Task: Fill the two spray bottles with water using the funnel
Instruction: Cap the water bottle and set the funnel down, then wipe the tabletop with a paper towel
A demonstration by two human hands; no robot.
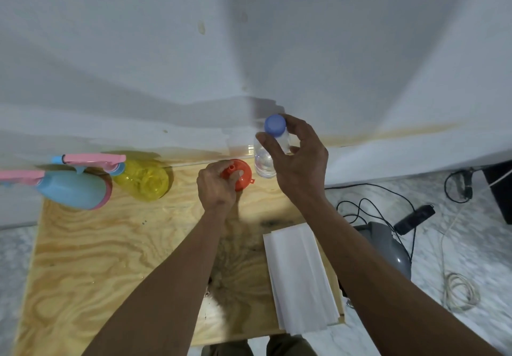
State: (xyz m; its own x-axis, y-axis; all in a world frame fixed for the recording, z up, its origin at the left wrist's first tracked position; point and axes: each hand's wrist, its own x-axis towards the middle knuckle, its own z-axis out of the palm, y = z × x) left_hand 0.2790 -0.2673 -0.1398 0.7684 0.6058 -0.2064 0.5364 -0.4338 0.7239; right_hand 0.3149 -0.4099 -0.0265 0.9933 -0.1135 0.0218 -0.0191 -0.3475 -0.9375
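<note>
I see my left hand [217,186] pinching the orange plastic funnel [241,174] on grainy plywood [110,245]; at two o'clock, right hand [299,159] fingers spread round the clear bottle [264,161] (blue cap).

On the wooden desk [110,245] the left hand [217,186] holds the orange funnel [240,174] with a closed grip. The right hand [297,159] is around the clear water bottle [264,161], fingers near its blue cap [274,125]. At the left stand a blue spray bottle [72,189] and a yellow spray bottle [144,179], both with pink triggers. White paper [299,278] lies at the right edge.
</note>
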